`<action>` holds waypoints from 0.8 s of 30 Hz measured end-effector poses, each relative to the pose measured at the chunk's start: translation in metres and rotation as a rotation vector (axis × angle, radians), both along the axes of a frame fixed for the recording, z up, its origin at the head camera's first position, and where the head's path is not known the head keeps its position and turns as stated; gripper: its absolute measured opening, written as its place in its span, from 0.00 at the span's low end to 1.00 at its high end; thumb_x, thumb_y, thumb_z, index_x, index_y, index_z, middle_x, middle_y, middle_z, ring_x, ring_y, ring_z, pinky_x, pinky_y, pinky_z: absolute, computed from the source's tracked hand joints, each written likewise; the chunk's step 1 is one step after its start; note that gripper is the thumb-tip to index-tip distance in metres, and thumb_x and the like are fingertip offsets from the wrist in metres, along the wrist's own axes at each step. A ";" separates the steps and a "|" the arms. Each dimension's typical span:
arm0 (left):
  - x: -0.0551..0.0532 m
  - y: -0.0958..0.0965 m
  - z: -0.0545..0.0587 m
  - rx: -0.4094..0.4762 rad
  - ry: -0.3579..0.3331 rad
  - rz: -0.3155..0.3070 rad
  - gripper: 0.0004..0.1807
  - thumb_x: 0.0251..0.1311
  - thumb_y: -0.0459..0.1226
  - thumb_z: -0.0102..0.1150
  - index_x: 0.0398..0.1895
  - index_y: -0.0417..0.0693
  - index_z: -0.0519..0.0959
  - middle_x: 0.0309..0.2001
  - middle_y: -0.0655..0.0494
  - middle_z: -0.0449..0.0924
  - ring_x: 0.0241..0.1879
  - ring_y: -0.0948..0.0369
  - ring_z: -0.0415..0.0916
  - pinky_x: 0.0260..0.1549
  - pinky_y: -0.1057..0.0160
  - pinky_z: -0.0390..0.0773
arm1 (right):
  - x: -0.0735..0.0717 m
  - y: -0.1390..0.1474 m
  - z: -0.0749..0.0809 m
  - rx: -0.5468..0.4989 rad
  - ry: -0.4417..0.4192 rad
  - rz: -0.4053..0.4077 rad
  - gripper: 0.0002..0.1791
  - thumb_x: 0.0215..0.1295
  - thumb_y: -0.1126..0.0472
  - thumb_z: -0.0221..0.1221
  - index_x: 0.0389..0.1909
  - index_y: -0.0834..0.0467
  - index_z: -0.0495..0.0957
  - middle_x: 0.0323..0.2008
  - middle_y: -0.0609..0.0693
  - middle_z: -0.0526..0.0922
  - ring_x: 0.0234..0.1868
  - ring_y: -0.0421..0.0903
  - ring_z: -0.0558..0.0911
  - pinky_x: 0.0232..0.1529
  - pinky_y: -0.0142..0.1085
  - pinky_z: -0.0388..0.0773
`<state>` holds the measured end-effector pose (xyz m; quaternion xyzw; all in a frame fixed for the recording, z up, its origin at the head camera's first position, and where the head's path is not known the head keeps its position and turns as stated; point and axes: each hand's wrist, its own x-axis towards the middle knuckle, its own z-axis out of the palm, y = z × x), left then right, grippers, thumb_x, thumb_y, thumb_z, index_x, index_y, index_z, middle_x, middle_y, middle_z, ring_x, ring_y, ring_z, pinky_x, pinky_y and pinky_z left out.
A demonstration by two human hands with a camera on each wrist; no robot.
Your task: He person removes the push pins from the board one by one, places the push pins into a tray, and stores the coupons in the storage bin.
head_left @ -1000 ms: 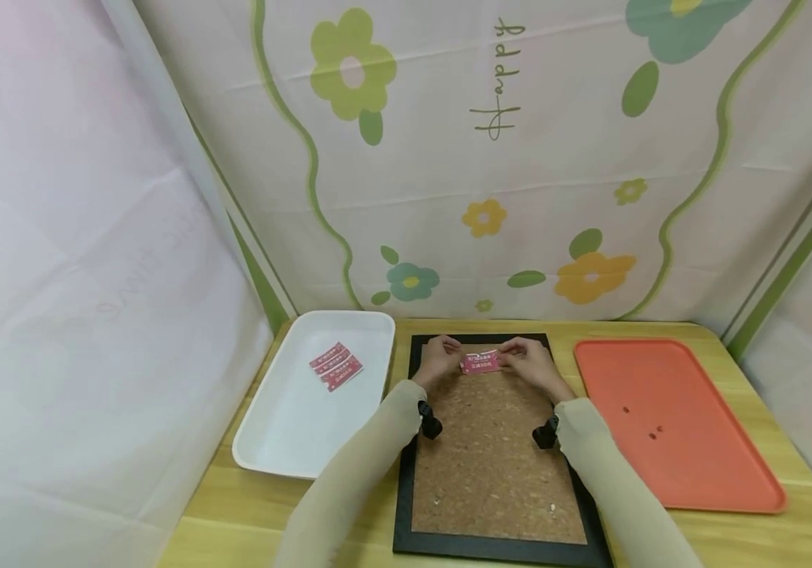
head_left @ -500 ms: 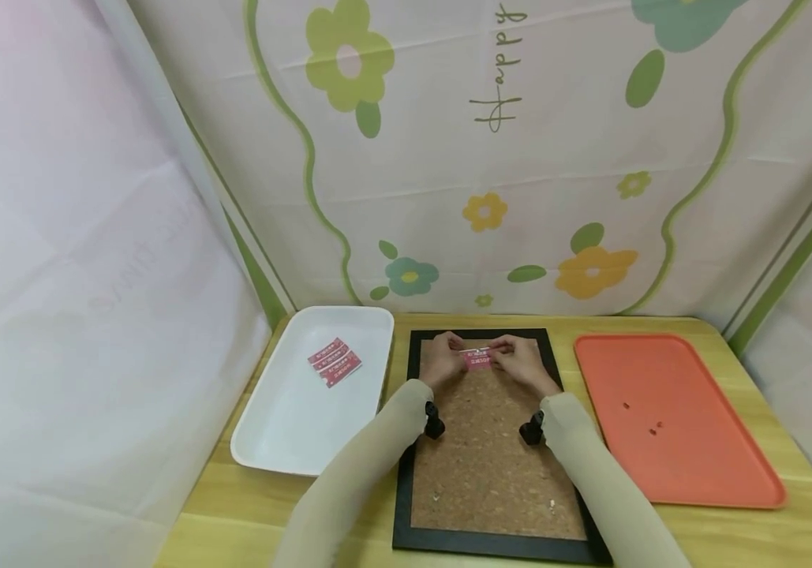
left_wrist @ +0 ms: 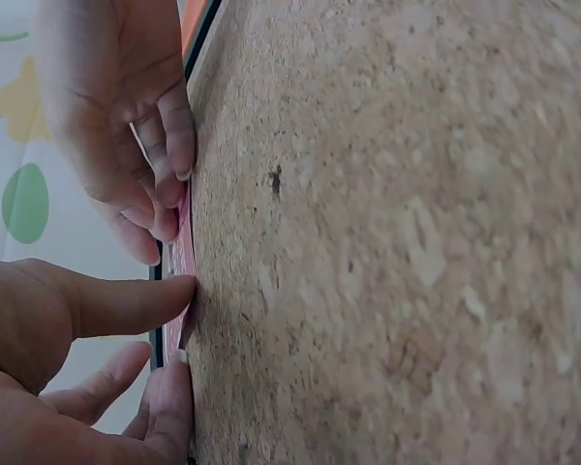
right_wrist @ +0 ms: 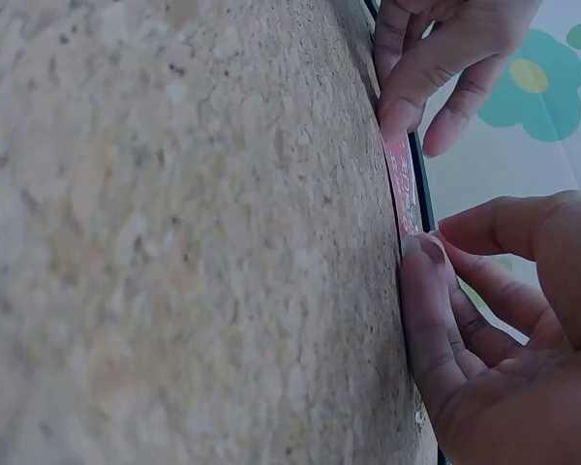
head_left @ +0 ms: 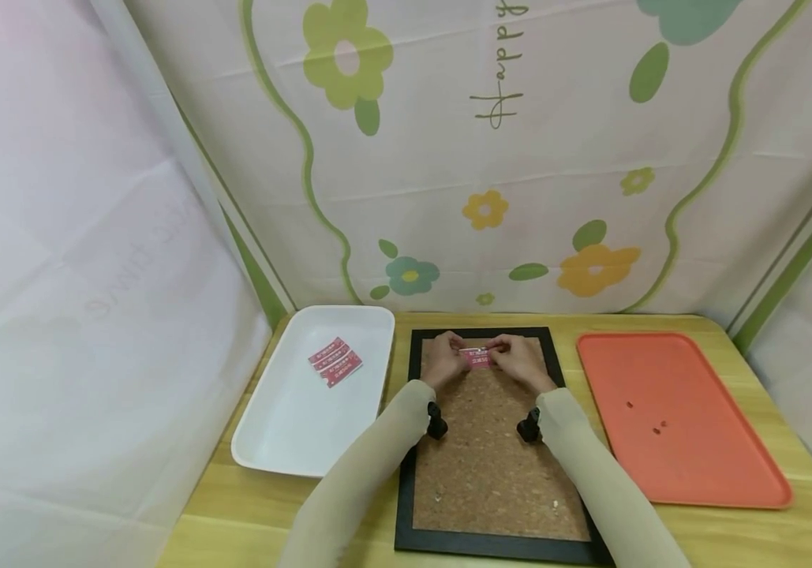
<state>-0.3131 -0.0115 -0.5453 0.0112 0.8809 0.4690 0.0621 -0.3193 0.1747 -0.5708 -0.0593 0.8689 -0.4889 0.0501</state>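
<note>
A pink-and-white printed coupon lies along the top of a black-framed cork board. My left hand holds the coupon's left end; in the left wrist view its thumb presses on the card's face. At the right end, my right hand pinches the coupon near its upper edge, index finger and thumb close together in the right wrist view. A tiny pale spot shows at the coupon's top edge, too small to identify. Fingers hide both ends of the card.
Left of the board stands a white tray with a few overlapping pink coupons. An orange-red tray to the right carries several tiny dark pieces. Behind the wooden table hangs a flowered curtain.
My right hand has shifted left along the coupon, so less of the card shows between the hands. The left hand has moved slightly inward. The head view has tilted a little.
</note>
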 end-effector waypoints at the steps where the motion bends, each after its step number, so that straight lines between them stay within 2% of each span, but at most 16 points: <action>1: 0.000 0.000 -0.001 0.007 -0.005 0.003 0.20 0.57 0.27 0.71 0.54 0.41 0.81 0.48 0.44 0.84 0.39 0.57 0.77 0.38 0.60 0.80 | -0.001 0.000 -0.001 0.010 -0.002 -0.002 0.15 0.77 0.64 0.54 0.56 0.65 0.82 0.50 0.65 0.87 0.43 0.52 0.87 0.40 0.38 0.85; 9: 0.000 0.001 -0.007 0.050 -0.012 0.010 0.24 0.54 0.26 0.74 0.54 0.39 0.80 0.49 0.42 0.83 0.43 0.56 0.80 0.41 0.60 0.84 | -0.001 -0.002 -0.004 0.076 0.000 -0.012 0.15 0.74 0.65 0.54 0.54 0.62 0.85 0.48 0.62 0.88 0.40 0.49 0.85 0.39 0.37 0.79; 15: 0.001 0.002 -0.009 0.077 0.013 0.029 0.24 0.51 0.24 0.74 0.53 0.38 0.81 0.47 0.40 0.84 0.37 0.58 0.79 0.36 0.62 0.82 | 0.000 -0.004 -0.005 0.071 -0.004 -0.029 0.15 0.74 0.66 0.53 0.53 0.63 0.85 0.46 0.61 0.88 0.38 0.48 0.84 0.37 0.37 0.78; 24: -0.006 0.000 -0.010 0.061 0.058 0.044 0.19 0.56 0.27 0.71 0.52 0.40 0.83 0.47 0.43 0.85 0.38 0.57 0.82 0.41 0.58 0.85 | -0.005 -0.013 -0.001 0.097 -0.008 -0.064 0.15 0.75 0.62 0.55 0.53 0.60 0.86 0.50 0.60 0.87 0.37 0.48 0.82 0.36 0.35 0.76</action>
